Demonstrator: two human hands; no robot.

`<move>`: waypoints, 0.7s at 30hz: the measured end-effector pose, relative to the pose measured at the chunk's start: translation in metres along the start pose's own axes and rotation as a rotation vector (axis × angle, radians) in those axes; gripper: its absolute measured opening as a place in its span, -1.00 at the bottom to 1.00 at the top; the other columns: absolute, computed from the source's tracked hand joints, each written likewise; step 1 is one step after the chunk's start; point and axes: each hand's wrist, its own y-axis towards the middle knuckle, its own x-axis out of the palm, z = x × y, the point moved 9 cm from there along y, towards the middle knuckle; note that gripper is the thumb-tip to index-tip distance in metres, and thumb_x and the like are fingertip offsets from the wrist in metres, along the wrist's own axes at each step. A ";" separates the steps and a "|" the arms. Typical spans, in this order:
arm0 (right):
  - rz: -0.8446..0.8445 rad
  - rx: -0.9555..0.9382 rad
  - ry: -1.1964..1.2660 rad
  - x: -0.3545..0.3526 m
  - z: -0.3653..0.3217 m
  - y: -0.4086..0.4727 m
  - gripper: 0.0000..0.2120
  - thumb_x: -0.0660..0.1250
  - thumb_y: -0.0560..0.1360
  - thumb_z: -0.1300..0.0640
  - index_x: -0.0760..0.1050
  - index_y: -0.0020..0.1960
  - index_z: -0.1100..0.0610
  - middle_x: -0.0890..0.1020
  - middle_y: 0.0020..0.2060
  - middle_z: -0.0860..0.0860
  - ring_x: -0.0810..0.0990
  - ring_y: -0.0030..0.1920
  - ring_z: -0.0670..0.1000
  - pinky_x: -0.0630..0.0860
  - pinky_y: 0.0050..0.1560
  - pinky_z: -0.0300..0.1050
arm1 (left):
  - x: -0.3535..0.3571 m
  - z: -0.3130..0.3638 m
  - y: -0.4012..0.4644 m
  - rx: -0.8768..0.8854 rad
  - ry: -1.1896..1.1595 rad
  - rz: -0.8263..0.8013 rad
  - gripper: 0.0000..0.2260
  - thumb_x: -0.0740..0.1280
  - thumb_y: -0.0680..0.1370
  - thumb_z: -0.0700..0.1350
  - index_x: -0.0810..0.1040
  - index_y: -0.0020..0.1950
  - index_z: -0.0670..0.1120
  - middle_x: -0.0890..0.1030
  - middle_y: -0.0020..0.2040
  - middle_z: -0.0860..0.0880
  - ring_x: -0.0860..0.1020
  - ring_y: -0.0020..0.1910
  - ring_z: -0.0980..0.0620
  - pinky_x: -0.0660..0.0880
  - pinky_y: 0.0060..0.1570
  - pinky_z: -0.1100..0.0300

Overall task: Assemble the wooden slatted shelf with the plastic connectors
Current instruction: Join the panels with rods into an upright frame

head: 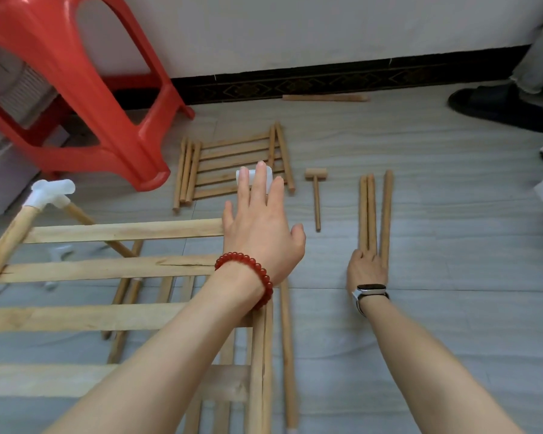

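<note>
A part-built wooden slatted shelf [123, 230] fills the lower left, raised off the floor, with a white plastic connector [52, 192] on its far left corner. My left hand [259, 227], with a red bead bracelet on its wrist, reaches over the shelf's right end. Its straight fingers lie on another white connector [243, 177]. My right hand [366, 268], with a watch on its wrist, grips the near ends of three wooden rods [372, 211] lying on the floor. Its fingers are hidden under the hand.
A second slatted panel [232, 151] lies flat beyond my left hand, a small wooden mallet [316, 198] to its right. A red plastic stool [76, 89] stands at the upper left. One rod [325, 98] lies by the wall, another [287, 355] beside the shelf. A black slipper [499, 104] is at the far right.
</note>
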 end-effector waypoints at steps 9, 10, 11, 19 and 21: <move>-0.151 0.182 0.396 0.018 0.008 -0.032 -0.63 0.16 0.51 0.32 0.23 0.29 0.33 0.42 0.19 0.26 0.44 0.20 0.23 0.47 0.05 0.01 | 0.000 0.000 0.001 0.010 -0.005 0.011 -0.44 0.18 0.59 0.01 0.03 0.53 -0.04 -0.22 0.55 -0.01 -0.29 0.51 -0.02 -0.07 0.49 -0.07; -0.206 0.210 0.471 0.024 0.007 -0.037 -0.65 0.17 0.51 0.29 0.27 0.27 0.33 0.42 0.19 0.25 0.47 0.15 0.22 0.46 0.01 -0.01 | 0.001 -0.001 0.001 0.008 -0.009 0.010 -0.44 0.18 0.59 0.01 0.04 0.53 -0.04 -0.22 0.55 -0.01 -0.29 0.51 -0.02 -0.07 0.49 -0.07; -0.259 0.230 0.547 0.028 0.004 -0.040 -0.68 0.17 0.51 0.25 0.32 0.23 0.34 0.44 0.16 0.25 0.49 0.06 0.21 0.45 -0.06 -0.05 | 0.002 -0.001 0.001 0.006 -0.010 0.013 -0.44 0.18 0.59 0.00 0.04 0.53 -0.04 -0.21 0.55 -0.01 -0.29 0.51 -0.02 -0.07 0.49 -0.07; -0.400 0.406 1.154 -0.052 -0.013 -0.080 -0.90 0.07 0.56 0.24 0.24 -0.14 0.19 0.23 -0.41 0.03 0.25 -0.46 0.00 0.17 -0.58 -0.30 | -0.010 -0.001 -0.014 0.043 -0.073 0.036 -0.51 0.10 0.62 -0.03 0.06 0.52 -0.05 -0.08 0.56 -0.06 -0.16 0.53 -0.06 -0.01 0.47 -0.09; -0.315 0.338 1.172 -0.091 -0.013 -0.091 -0.80 0.06 0.55 0.27 0.17 -0.24 0.12 0.20 -0.40 0.02 0.21 -0.46 0.00 0.16 -0.59 -0.27 | -0.020 -0.005 -0.026 0.039 -0.096 0.028 -0.54 0.10 0.62 -0.04 0.11 0.50 -0.05 -0.01 0.55 -0.07 -0.11 0.53 -0.07 -0.01 0.46 -0.11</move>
